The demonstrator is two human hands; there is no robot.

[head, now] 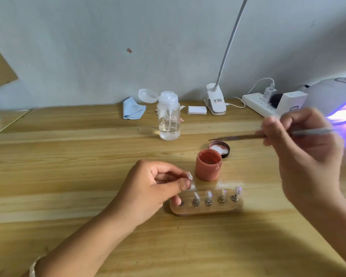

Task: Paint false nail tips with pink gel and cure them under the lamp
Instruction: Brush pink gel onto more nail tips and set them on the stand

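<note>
Left hand (158, 184) pinched clear nail tip (189, 176) on its peg above wooden stand (206, 208); right hand (300, 136) gripped brush (238, 137) over open pink gel jar (208, 163). Painting step apparently starting; next: load brush, coat tip, then lit curing lamp (338, 104) at right

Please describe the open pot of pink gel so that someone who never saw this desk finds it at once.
On the wooden desk, find the small wooden stand holding nail tips near the front. Just behind it stands a short, round, lidless pot. It is the only opaque pink container; the pump bottle farther back is taller and clear.
</note>
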